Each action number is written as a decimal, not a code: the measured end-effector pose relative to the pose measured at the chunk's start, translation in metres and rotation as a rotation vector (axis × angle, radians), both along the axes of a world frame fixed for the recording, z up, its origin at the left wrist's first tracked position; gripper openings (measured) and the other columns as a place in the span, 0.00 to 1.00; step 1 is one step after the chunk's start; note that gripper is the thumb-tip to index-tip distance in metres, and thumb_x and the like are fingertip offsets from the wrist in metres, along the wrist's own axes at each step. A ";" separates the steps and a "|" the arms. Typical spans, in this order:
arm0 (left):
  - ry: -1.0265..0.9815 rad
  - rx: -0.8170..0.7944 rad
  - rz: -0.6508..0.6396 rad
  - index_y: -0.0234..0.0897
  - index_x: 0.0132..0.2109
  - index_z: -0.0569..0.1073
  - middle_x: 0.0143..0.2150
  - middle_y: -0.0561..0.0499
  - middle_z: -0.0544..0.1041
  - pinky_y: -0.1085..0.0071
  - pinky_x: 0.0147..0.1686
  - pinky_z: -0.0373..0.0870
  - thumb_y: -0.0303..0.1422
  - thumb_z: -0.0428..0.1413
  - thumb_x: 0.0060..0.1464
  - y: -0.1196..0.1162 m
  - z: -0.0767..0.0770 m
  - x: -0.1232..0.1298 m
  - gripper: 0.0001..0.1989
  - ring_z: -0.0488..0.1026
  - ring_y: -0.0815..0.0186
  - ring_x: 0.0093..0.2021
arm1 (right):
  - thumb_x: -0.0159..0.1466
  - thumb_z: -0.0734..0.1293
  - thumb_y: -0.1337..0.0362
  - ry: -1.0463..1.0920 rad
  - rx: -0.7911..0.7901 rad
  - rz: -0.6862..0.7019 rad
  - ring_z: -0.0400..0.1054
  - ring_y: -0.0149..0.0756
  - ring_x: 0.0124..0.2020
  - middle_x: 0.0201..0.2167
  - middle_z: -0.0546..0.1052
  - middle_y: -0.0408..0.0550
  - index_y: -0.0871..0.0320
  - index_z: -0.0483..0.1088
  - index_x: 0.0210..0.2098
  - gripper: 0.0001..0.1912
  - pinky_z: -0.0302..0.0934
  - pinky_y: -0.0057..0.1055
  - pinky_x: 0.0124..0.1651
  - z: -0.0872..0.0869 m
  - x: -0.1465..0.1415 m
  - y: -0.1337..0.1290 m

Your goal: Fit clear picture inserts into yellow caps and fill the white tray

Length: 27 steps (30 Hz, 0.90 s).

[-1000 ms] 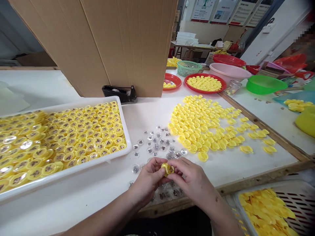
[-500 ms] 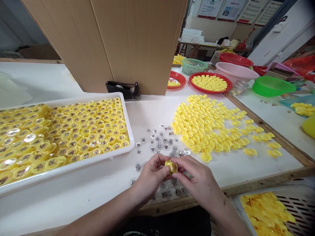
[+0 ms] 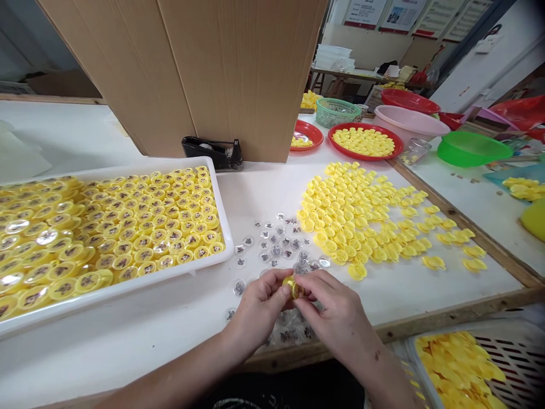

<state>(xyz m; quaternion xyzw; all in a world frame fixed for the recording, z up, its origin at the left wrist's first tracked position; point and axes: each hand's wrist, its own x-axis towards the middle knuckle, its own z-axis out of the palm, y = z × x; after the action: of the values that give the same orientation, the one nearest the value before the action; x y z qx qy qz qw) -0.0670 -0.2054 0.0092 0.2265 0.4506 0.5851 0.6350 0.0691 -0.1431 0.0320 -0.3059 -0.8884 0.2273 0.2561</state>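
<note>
The left hand (image 3: 259,309) and right hand (image 3: 336,315) are close together with fingers curled, both holding a yellow cap (image 3: 292,287) between their fingertips, just above the table. Directly under the hands lies a small heap of clear printed discs (image 3: 293,329), and more loose discs (image 3: 275,244) are scattered just beyond them. To the left of the hands, a white tray (image 3: 128,295) holds rows of yellow caps with clear tops. Ahead and to the right, a wide spread of bare caps (image 3: 353,210) lies on the white table (image 3: 409,295). At lower right, past the table's wooden edge, a crate (image 3: 502,346) holds loose yellow pieces. Farther ahead, a tape dispenser (image 3: 212,154) sits against a cardboard panel (image 3: 238,74). Beyond are a small red plate (image 3: 317,136), a large red plate (image 3: 340,146), a green basket (image 3: 336,112), a pink basin (image 3: 409,119) and a green bowl (image 3: 474,149).
</note>
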 end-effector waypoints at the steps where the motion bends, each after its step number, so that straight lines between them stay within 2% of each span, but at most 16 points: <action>1: 0.029 0.006 -0.017 0.34 0.47 0.70 0.41 0.47 0.76 0.65 0.46 0.69 0.38 0.62 0.47 0.000 0.000 -0.001 0.21 0.73 0.63 0.42 | 0.60 0.61 0.74 0.007 0.024 -0.016 0.69 0.36 0.33 0.32 0.73 0.48 0.57 0.70 0.40 0.11 0.66 0.33 0.35 -0.003 -0.002 -0.002; 4: 0.103 0.032 -0.034 0.35 0.48 0.67 0.38 0.48 0.76 0.68 0.43 0.69 0.36 0.62 0.48 0.000 -0.003 -0.005 0.21 0.73 0.63 0.40 | 0.58 0.61 0.76 0.046 0.058 -0.055 0.68 0.37 0.33 0.32 0.72 0.48 0.58 0.70 0.39 0.12 0.65 0.34 0.35 -0.009 -0.007 -0.004; 6: 0.126 0.072 -0.037 0.36 0.47 0.65 0.36 0.49 0.76 0.68 0.41 0.69 0.34 0.60 0.51 0.000 -0.004 -0.007 0.18 0.74 0.64 0.39 | 0.58 0.62 0.76 0.085 0.005 -0.046 0.68 0.36 0.34 0.32 0.72 0.47 0.57 0.70 0.39 0.12 0.65 0.33 0.37 -0.012 -0.008 -0.004; 9: 0.237 0.140 -0.087 0.36 0.44 0.65 0.39 0.47 0.76 0.67 0.42 0.69 0.33 0.56 0.55 -0.001 -0.005 -0.012 0.11 0.74 0.63 0.41 | 0.59 0.65 0.72 0.133 -0.187 -0.031 0.67 0.35 0.35 0.37 0.71 0.46 0.54 0.69 0.43 0.13 0.65 0.32 0.38 -0.013 -0.003 0.000; 12: 0.459 0.185 -0.096 0.37 0.45 0.69 0.41 0.47 0.75 0.65 0.42 0.70 0.32 0.56 0.55 -0.004 -0.008 -0.018 0.10 0.73 0.62 0.42 | 0.59 0.68 0.68 0.217 -0.451 -0.047 0.67 0.35 0.38 0.43 0.69 0.46 0.51 0.67 0.46 0.16 0.65 0.31 0.39 -0.018 0.003 0.003; 15: 0.636 0.230 -0.050 0.41 0.47 0.72 0.43 0.48 0.75 0.65 0.44 0.70 0.32 0.57 0.54 -0.005 -0.012 -0.022 0.12 0.72 0.63 0.43 | 0.61 0.66 0.65 0.294 -0.733 -0.001 0.68 0.35 0.38 0.39 0.72 0.45 0.52 0.68 0.44 0.11 0.65 0.32 0.41 -0.026 0.004 0.004; 17: 0.685 0.228 -0.040 0.41 0.47 0.73 0.43 0.49 0.75 0.66 0.44 0.71 0.31 0.57 0.53 -0.006 -0.013 -0.023 0.12 0.73 0.63 0.43 | 0.61 0.66 0.64 0.334 -0.827 0.005 0.68 0.35 0.37 0.35 0.73 0.43 0.53 0.69 0.40 0.07 0.64 0.31 0.40 -0.031 0.002 0.002; 22: 0.729 0.172 -0.050 0.39 0.43 0.74 0.39 0.51 0.77 0.69 0.39 0.72 0.29 0.58 0.51 -0.007 -0.006 -0.026 0.10 0.74 0.66 0.38 | 0.60 0.67 0.63 0.412 -0.833 -0.037 0.67 0.33 0.33 0.32 0.73 0.43 0.54 0.70 0.37 0.05 0.64 0.29 0.37 -0.038 -0.006 -0.002; 27: 0.833 0.094 -0.107 0.36 0.39 0.75 0.34 0.51 0.77 0.72 0.34 0.69 0.27 0.58 0.49 -0.005 0.002 -0.028 0.08 0.73 0.66 0.34 | 0.60 0.67 0.60 0.392 -0.818 -0.036 0.68 0.33 0.31 0.31 0.74 0.44 0.56 0.71 0.36 0.07 0.65 0.28 0.35 -0.045 -0.006 -0.006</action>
<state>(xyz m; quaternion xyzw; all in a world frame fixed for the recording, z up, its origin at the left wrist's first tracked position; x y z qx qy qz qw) -0.0945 -0.2099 0.0114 0.4956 0.6292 0.4295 0.4171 0.0631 -0.1493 -0.0129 -0.3484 -0.6548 0.6089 0.2812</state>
